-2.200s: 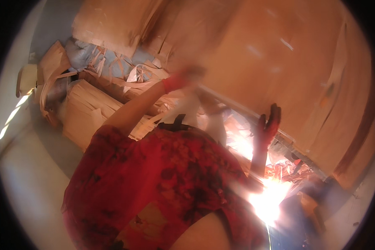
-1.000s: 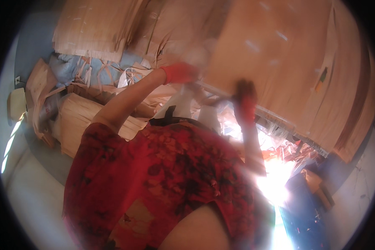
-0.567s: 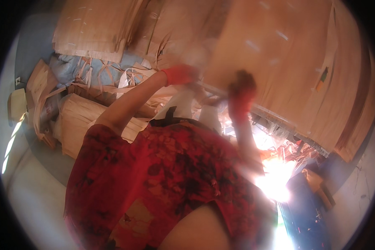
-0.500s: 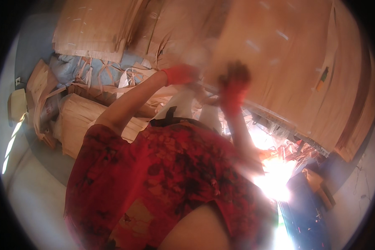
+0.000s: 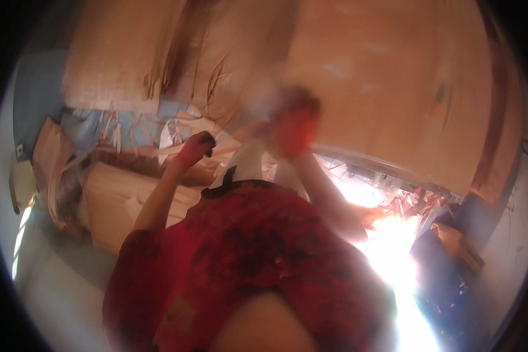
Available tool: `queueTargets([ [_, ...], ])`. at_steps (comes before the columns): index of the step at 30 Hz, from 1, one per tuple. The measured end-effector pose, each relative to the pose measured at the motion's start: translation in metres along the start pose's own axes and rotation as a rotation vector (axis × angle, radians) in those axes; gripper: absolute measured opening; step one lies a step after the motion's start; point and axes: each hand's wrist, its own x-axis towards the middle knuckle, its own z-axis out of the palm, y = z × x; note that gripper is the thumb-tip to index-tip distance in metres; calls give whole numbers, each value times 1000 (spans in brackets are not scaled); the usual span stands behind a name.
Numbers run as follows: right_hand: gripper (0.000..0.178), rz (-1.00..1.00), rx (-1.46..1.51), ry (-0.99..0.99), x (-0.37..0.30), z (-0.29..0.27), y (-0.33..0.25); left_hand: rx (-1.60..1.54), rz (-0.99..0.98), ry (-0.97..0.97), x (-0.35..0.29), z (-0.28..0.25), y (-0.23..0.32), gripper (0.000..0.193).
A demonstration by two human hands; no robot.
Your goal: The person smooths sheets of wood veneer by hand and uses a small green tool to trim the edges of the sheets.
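My left hand (image 5: 195, 149) wears a red glove with dark fingertips. It hangs in front of me, left of my legs, above scattered wood strips (image 5: 214, 126). Its fingers are curled closed, and whatever they might hold is hidden. My right hand (image 5: 296, 122), in a similar red and dark glove, is over the left near part of a big stack of thin wood sheets (image 5: 387, 88). Motion smears its fingers, so I cannot tell whether it grips or touches a sheet.
Another stack of wood sheets (image 5: 114, 58) stands far left, with brownish sheets (image 5: 234, 64) between the stacks. Pale wood sheets (image 5: 123, 202) lie at my left beside a bent wood piece (image 5: 48, 158). Bright sunlight glares at the right, near a dark blue object (image 5: 446, 293).
My left hand has moved left and down, away from the stack's edge. My right hand has swung left and slightly up. The whole view has shifted a little.
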Motion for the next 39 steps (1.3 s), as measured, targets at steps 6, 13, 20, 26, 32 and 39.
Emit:
queueTargets([
  [6,70,-14,183,171,-12,-70,38,-138,101,-160,-2,25,161,8],
  [13,67,504,433,416,-75,-136,202,-66,61,-331,63,160,279,12],
  [20,70,657,471,506,-121,-158,403,-23,35,-442,132,352,374,15],
  [26,84,627,205,498,-114,-214,518,12,35,-472,203,523,438,15],
  [32,81,712,247,422,-134,-217,605,259,153,-435,226,626,471,12],
  [39,56,924,724,847,-200,-289,660,225,221,-319,219,619,461,11],
])
